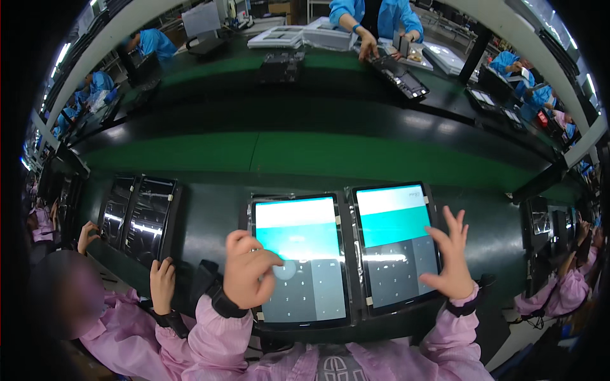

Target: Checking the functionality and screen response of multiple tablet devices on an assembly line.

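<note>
Workbench [213, 209]: left fingers [269, 258] half-curled over one tablet [305, 238], right fingers [438, 237] spread over second tablet [394, 225]

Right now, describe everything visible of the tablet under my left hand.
The tablet lies face-up on the dark bench, glossy, black-bordered. Its lit screen shows white, then teal, then a dark grey keypad. A pale tab sits at its right edge. The left hand appears to touch the screen near a pale circle.

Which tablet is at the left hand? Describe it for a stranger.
On the dark bench, find the lit tablet left of its lit neighbour. Only this one shows a pale round spot, beside the left hand's fingers.
</note>
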{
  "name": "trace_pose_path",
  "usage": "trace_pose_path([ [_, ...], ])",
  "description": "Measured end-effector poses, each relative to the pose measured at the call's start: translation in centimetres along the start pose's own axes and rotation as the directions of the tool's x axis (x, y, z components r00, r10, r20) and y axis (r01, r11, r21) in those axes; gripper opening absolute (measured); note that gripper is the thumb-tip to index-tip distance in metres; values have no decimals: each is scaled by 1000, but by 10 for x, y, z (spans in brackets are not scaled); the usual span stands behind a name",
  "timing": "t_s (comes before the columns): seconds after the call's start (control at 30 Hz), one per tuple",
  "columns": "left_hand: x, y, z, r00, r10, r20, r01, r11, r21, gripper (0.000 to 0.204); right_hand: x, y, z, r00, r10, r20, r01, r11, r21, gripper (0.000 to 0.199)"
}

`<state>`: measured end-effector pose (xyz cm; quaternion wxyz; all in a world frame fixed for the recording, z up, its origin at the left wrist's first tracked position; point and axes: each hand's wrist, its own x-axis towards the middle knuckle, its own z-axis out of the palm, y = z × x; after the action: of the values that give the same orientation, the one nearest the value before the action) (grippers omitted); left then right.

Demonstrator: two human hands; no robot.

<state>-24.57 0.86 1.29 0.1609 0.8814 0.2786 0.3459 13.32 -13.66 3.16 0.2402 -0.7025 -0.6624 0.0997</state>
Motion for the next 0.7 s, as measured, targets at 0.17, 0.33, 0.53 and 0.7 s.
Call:
trace_pose_path([
  [0.17,45,1,35,971,133,197,-130,991,-30,22,-1,36,5,998,46,32,-43,996,-81,78],
  [0.33,62,-7,46,951,180,251,-178,984,-33,29,6,43,16,1000,10,9,-10,1000,-29,76],
  [0.53,66,2,48,939,181,293,-223,968,117,16,12,36,16,998,-42,45,48,990,-135,83],
  [0.7,59,3,41,948,141,285,-184,974,130,7,14,36,25,992,-111,53,113,993,-43,83],
])
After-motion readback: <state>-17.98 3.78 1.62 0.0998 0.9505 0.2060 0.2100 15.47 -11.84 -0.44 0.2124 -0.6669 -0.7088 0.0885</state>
